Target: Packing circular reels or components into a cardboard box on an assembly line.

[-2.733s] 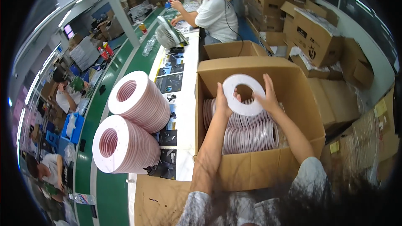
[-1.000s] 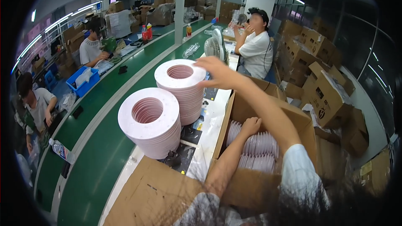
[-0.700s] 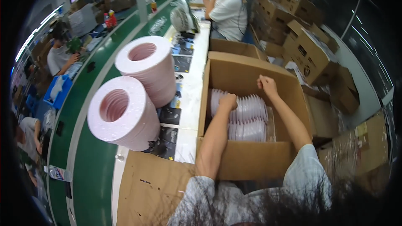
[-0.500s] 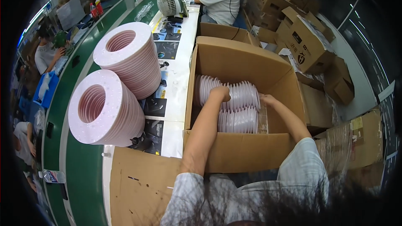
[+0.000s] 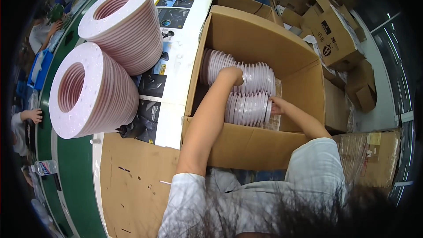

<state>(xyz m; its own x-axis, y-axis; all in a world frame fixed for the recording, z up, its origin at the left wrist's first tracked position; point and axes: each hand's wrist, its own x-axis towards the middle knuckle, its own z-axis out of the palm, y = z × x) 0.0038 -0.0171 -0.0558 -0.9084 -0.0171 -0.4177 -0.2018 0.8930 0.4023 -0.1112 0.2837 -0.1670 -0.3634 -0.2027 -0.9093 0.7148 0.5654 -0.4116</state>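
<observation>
Inside an open cardboard box (image 5: pixel 246 150) lie two rows of pale pinkish-white ring discs, standing on edge. My left hand (image 5: pixel 232 76) is curled over the far row (image 5: pixel 257 77), its fingertips hidden down among the discs. At the right end of the near row (image 5: pixel 249 108), my right hand (image 5: pixel 277 105) touches the last disc with its fingers stretched out and slightly apart. Two tall stacks of similar rings stand on the table to the left, a nearer stack (image 5: pixel 116 99) and a farther stack (image 5: pixel 139 39), both tilted in view.
A white tabletop (image 5: pixel 174 79) with dark printed sheets runs along the box's left side. Beyond it lies a green conveyor (image 5: pixel 81 167) with a clear bottle (image 5: pixel 45 167). Cartons (image 5: pixel 337 39) crowd the right. Other people sit at the far end and left.
My right hand has moved nearer to me, from the far row's right end to the near row's end. My left hand stays on the far row. The whole view has shifted.
</observation>
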